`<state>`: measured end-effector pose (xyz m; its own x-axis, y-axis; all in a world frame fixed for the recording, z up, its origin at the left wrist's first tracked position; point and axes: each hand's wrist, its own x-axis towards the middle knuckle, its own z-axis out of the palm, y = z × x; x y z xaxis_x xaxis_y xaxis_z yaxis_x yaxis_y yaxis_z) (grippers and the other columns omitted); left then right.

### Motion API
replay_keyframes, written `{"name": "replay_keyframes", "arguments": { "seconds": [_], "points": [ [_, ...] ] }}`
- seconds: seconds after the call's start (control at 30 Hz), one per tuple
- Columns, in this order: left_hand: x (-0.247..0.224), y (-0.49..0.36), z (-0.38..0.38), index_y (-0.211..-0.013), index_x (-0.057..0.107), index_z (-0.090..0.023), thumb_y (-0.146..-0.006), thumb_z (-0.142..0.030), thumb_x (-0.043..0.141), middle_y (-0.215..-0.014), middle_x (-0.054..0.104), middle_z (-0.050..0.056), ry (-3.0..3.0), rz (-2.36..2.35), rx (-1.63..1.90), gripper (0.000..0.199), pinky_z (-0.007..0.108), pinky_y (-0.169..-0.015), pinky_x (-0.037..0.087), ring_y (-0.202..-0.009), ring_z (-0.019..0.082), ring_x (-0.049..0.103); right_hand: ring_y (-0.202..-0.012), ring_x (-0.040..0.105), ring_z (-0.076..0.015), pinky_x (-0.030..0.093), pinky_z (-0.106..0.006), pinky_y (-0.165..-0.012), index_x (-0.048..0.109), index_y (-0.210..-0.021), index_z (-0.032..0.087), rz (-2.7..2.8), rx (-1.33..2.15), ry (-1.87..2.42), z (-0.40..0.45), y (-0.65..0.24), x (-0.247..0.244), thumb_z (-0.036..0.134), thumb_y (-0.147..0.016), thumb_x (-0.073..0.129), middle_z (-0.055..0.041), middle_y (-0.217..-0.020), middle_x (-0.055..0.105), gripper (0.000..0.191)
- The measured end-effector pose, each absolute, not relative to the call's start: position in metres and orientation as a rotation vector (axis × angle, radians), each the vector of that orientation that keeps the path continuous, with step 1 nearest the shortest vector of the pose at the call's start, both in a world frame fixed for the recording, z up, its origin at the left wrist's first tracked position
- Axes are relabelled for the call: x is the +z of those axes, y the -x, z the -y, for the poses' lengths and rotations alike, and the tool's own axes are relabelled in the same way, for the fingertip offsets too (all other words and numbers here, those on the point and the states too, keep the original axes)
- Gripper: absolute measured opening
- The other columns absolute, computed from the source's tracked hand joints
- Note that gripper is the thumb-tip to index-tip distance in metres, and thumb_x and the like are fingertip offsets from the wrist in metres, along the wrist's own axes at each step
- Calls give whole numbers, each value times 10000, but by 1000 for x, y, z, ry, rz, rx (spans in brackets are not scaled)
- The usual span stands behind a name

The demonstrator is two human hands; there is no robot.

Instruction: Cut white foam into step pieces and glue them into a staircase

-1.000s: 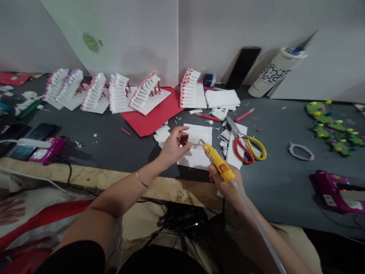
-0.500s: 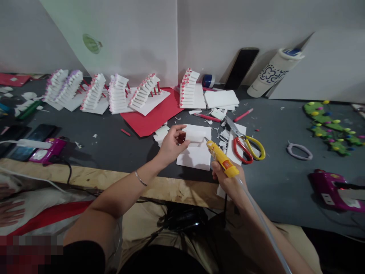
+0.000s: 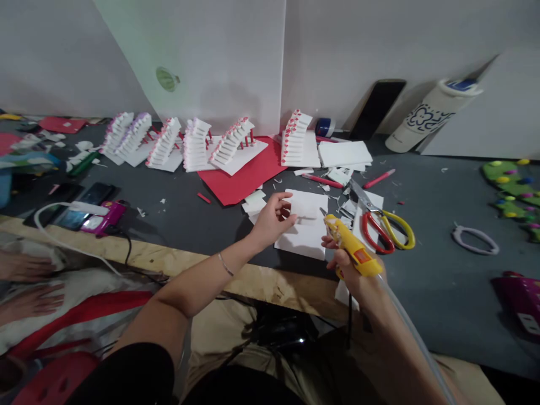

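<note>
Grey tabletop (image 3: 415,298) holds a white foam sheet (image 3: 306,239); at its left edge, the left hand (image 3: 272,220) spreads its fingers (image 3: 283,197) wide (empty). Right of the sheet, the right hand (image 3: 352,275) grips a yellow glue gun (image 3: 350,247).

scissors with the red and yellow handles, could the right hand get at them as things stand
Probably yes for reach: the scissors lie close beyond the right hand, and nothing stands between them. But that hand is gripping a yellow hot glue gun, so it would likely have to set that down first.
</note>
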<state>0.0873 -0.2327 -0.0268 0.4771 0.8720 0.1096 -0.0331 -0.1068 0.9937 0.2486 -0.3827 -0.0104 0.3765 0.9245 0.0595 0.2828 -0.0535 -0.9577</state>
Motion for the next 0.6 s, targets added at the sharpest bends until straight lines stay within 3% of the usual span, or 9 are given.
{"name": "replay_keyframes", "arguments": {
  "seconds": [0.33,0.6],
  "points": [
    [-27,-89,240,-1203,495,-177,-760,-241,673,-984,619,54,-1494,-755,924,481,240,-646,455,-750,114,569,-610,638,-183,496,-291,-546,695,-943,232,1347,485,1670,388,-248,-7,574,-897,545,-41,-814,720,376],
    [-26,-88,242,-1231,495,-200,-785,-255,687,-971,627,42,-1539,-711,1006,488,223,-643,473,-737,104,584,-600,573,-171,438,-294,-541,578,-755,216,1630,183,1543,379,-244,1,508,-989,408,-24,-672,583,411]
  ]
}}
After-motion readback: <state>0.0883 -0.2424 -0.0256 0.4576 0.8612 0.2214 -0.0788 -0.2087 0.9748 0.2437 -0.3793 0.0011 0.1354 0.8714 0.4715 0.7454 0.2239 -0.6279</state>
